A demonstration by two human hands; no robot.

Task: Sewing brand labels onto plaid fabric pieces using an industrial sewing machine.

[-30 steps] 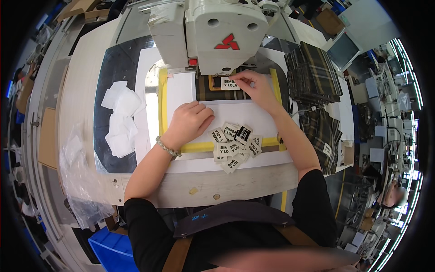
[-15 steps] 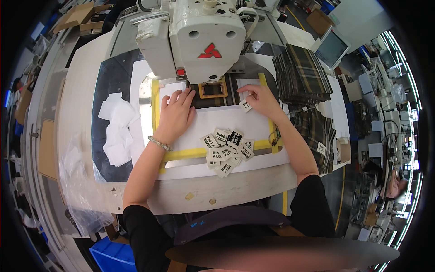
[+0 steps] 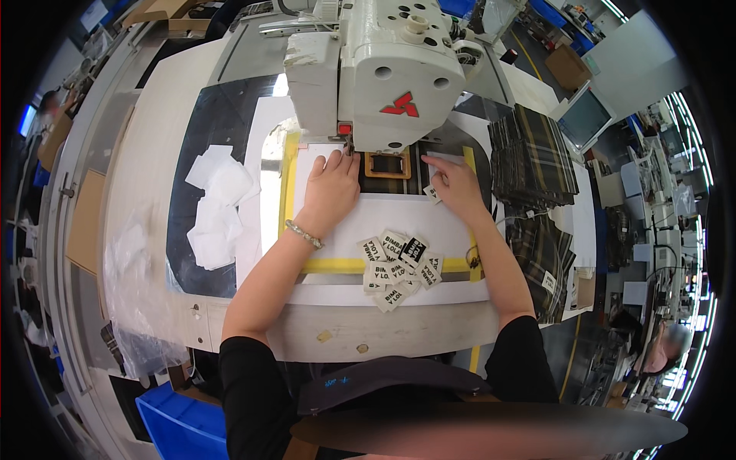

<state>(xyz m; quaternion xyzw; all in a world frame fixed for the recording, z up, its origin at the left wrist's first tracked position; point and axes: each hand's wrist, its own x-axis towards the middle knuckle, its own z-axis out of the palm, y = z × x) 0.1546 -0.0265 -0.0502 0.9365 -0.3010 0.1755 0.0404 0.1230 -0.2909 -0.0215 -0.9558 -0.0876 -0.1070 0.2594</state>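
Under the white sewing machine head point(image 3: 376, 107), a dark plaid fabric piece point(image 3: 383, 186) lies on the white sheet of the work plate. A small orange-brown rectangular clamp frame point(image 3: 371, 165) sits on that fabric. To its left, my left hand point(image 3: 334, 186) rests flat with fingers stretched forward, its fingertips at the fabric's left side. On the other side, my right hand point(image 3: 460, 188) points its index finger at the fabric's right edge. A white label point(image 3: 434, 195) is tucked under its other fingers. Nearer me lies a loose pile of labels point(image 3: 395, 270), mostly white with one black.
Folded plaid pieces are stacked point(image 3: 529, 157) at the right, with more plaid fabric point(image 3: 540, 253) in front. Thin white squares point(image 3: 213, 234) lie at the left. Yellow tape point(image 3: 337, 265) borders the sheet. A monitor point(image 3: 585, 123) stands far right; a blue bin point(image 3: 184, 425) sits lower left.
The whole view has shifted, so the machine and table appear farther right. My right index finger has straightened beside the fabric. My left hand stays in about the same place on the work.
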